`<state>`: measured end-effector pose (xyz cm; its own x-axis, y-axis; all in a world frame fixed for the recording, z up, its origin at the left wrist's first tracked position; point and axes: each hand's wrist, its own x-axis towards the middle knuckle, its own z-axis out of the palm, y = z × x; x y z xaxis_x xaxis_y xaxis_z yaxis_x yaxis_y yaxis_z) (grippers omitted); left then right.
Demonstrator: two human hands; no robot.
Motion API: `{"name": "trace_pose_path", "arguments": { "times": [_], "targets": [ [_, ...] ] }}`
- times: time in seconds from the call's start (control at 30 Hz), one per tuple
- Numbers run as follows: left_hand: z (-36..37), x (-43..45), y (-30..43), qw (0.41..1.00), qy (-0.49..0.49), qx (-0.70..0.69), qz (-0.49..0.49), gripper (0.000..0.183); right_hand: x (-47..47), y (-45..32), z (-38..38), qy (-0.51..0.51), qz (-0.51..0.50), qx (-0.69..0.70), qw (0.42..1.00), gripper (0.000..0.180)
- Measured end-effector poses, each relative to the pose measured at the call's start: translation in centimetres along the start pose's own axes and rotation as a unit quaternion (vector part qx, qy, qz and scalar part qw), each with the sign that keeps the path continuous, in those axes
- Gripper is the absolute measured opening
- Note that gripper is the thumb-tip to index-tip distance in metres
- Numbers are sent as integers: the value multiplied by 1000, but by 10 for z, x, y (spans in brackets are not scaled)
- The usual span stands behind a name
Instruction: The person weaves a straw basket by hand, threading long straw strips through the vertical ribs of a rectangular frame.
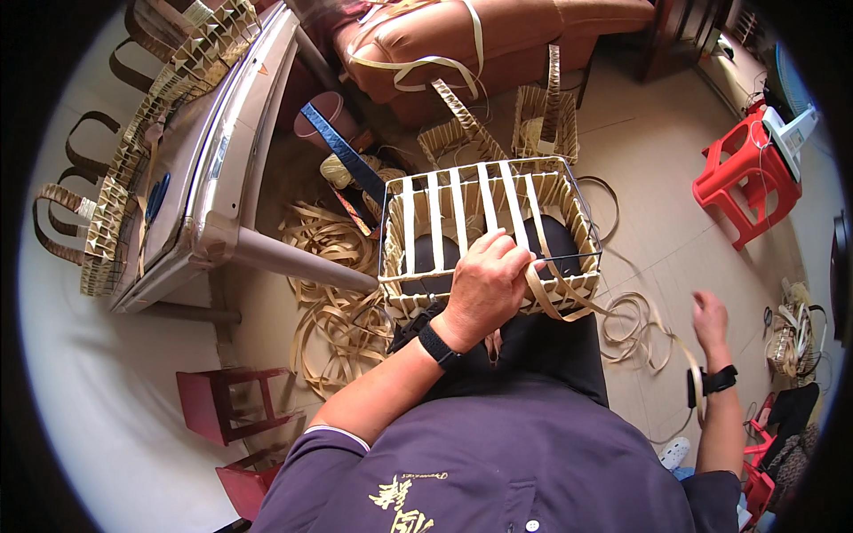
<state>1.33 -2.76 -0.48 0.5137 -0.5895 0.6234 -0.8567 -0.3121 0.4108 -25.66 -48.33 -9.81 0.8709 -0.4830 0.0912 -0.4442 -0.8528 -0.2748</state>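
Note:
A rectangular basket (580, 283) with a dark wire frame and woven beige sides rests on my lap. Several pale flat strips (436, 223) cross its top, spaced apart. My left hand (490, 286) grips a loose tan strip (548, 303) at the basket's near edge, its fingers bent over the rim. That strip loops down and runs off to the right. Away from the basket, out to the right, my right hand (710, 323) is raised with curled fingers; a length of strip hangs by its wrist. What those fingers hold, if anything, is unclear.
Tangled strips (340, 340) lie on the floor at left, beside a table (220, 226) bearing handled baskets and blue-handled scissors (157, 198). Two handled baskets (546, 126) stand ahead, before a brown sofa (466, 40). A red plastic stool (750, 173) is at right, wooden stools (213, 406) at lower left.

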Motion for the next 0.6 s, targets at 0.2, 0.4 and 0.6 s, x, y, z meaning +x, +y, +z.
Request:
{"name": "trace_pose_path", "arguments": {
  "times": [0.2,0.4,0.6],
  "targets": [
    [-2,4,4,998,-25,-38,-39,17,22,-267,-29,-59,-202,213,954,16],
    [-1,1,-1,999,-8,-35,-29,14,13,-271,13,-24,-301,200,932,16],
    [-1,5,5,1000,-6,-18,-16,15,-53,-22,64,-108,-93,31,989,6]
  ]
}}
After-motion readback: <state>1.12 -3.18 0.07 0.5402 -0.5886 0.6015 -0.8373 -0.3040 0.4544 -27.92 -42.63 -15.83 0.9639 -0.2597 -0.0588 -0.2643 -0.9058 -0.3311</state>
